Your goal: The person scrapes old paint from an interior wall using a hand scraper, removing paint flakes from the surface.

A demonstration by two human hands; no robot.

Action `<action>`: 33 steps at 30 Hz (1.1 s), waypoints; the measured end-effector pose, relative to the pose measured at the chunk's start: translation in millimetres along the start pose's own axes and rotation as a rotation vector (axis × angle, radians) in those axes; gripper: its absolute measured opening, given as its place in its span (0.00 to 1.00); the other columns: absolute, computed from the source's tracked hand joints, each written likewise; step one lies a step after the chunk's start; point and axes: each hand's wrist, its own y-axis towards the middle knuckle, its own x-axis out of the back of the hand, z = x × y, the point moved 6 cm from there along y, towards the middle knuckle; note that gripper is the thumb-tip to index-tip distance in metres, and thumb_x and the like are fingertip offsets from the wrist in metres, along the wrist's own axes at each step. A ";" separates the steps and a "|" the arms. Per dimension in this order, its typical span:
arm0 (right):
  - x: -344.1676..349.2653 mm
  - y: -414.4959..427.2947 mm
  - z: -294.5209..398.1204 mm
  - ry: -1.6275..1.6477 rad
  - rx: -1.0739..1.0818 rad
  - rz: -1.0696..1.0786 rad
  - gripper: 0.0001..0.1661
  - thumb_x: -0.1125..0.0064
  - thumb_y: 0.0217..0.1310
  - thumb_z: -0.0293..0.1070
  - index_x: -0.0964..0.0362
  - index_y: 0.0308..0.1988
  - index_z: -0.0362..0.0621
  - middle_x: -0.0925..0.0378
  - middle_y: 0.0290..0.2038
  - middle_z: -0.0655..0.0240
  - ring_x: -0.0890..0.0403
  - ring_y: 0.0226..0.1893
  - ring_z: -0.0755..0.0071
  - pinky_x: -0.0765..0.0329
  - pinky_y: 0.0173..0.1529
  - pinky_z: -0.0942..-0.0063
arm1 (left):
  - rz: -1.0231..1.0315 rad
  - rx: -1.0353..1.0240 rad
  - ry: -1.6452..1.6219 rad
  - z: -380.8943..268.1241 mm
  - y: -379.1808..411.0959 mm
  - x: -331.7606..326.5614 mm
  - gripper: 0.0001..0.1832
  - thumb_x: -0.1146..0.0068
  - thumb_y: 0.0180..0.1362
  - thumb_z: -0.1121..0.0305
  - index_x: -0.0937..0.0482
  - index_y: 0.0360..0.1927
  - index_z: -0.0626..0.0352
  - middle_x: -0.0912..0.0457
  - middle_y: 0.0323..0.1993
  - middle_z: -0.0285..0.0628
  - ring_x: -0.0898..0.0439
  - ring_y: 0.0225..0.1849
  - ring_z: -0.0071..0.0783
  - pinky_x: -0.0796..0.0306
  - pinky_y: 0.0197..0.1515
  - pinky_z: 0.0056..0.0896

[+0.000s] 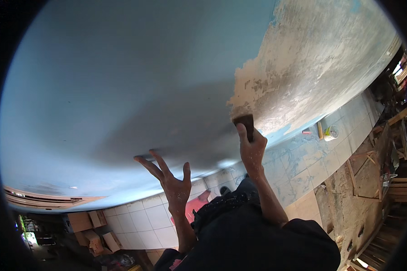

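My right hand point(252, 152) grips a dark, flat scraper point(246, 123), its edge against the wall where blue paint meets a stripped patch. That bared patch point(302, 64) is beige and grey with a ragged border, spreading up and to the right. Fingers spread, my left hand point(173, 183) holds nothing; its fingertips are at the painted wall point(139, 84), over their own shadow. Pale flecks dot both hands and my dark clothing.
Paint flakes litter the tiled floor point(291, 169) below the bared patch. A white tub point(330, 133) stands near the wall's foot. A red plastic stool point(193, 206) is beside my legs. Cardboard boxes point(91, 230) lie at lower left, wooden framing point(366, 176) at right.
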 end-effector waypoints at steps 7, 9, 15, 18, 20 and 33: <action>1.0 -4.5 -7.9 0.030 -0.049 0.005 0.24 0.41 0.61 0.47 0.23 0.32 0.32 0.29 0.14 0.69 0.33 0.17 0.82 0.33 0.23 0.74 | -0.002 -0.015 -0.004 -0.6 -4.0 -0.6 0.56 0.35 0.51 0.53 0.66 0.72 0.41 0.83 0.71 0.50 0.77 0.72 0.54 0.54 0.67 0.66; -2.5 1.2 5.3 0.002 -0.084 0.029 0.23 0.41 0.61 0.47 0.23 0.32 0.33 0.29 0.14 0.68 0.32 0.17 0.82 0.33 0.24 0.75 | -0.008 -0.010 -0.005 0.1 0.6 -1.2 0.55 0.35 0.51 0.53 0.65 0.72 0.41 0.83 0.71 0.50 0.77 0.72 0.55 0.54 0.67 0.65; 4.1 -5.8 16.3 -0.011 -0.040 0.022 0.25 0.43 0.63 0.45 0.29 0.23 0.34 0.37 0.14 0.77 0.40 0.18 0.86 0.41 0.21 0.78 | 0.010 -0.005 0.003 -1.9 -3.7 2.0 0.55 0.35 0.51 0.55 0.65 0.72 0.42 0.82 0.71 0.50 0.77 0.72 0.55 0.54 0.67 0.64; -3.4 -4.2 36.6 0.031 0.012 -0.026 0.24 0.43 0.64 0.44 0.28 0.23 0.34 0.36 0.14 0.76 0.40 0.18 0.86 0.42 0.21 0.78 | 0.014 0.000 0.018 1.0 -1.3 -0.2 0.55 0.34 0.50 0.56 0.64 0.72 0.42 0.82 0.71 0.51 0.77 0.72 0.55 0.54 0.67 0.64; -1.5 -1.0 46.4 0.067 0.067 -0.031 0.24 0.44 0.64 0.43 0.29 0.21 0.35 0.36 0.14 0.76 0.39 0.18 0.86 0.42 0.20 0.78 | 0.009 0.006 0.018 -3.4 -6.6 1.0 0.55 0.34 0.50 0.56 0.64 0.72 0.42 0.82 0.71 0.51 0.77 0.72 0.55 0.54 0.67 0.64; -1.2 -12.1 23.9 0.048 -0.100 0.013 0.26 0.44 0.64 0.46 0.32 0.18 0.39 0.37 0.13 0.77 0.38 0.17 0.85 0.41 0.21 0.79 | 0.031 -0.015 0.037 -0.1 -5.5 0.0 0.56 0.34 0.51 0.57 0.65 0.72 0.44 0.83 0.70 0.53 0.77 0.71 0.58 0.51 0.66 0.65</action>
